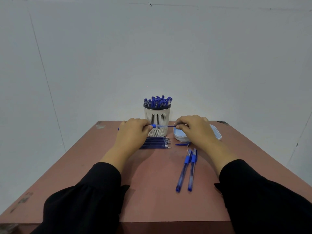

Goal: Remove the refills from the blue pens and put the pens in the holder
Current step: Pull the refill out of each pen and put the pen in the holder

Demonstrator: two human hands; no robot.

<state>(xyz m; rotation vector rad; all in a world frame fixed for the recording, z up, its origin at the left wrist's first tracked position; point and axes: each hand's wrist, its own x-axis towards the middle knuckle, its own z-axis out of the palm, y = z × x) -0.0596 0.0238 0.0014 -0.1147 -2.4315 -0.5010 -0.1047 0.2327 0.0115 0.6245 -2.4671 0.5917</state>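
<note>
My left hand (pixel 133 130) grips a blue pen barrel (pixel 156 126) held level in front of the white slotted holder (pixel 157 119). My right hand (pixel 194 128) pinches the dark refill (pixel 170 126) that sticks out of the barrel's right end. The holder at the table's far middle is full of several blue pens (pixel 157 101). Several loose refills (pixel 156 142) lie in a row on the table under my left hand. Two whole blue pens (pixel 186 169) lie side by side at the right of centre.
A light blue shallow tray (pixel 217 132) sits under and behind my right hand. A small blue pen part (pixel 182 144) lies just in front of it. The reddish brown table (pixel 152 191) ends near the holder, with a pale wall behind.
</note>
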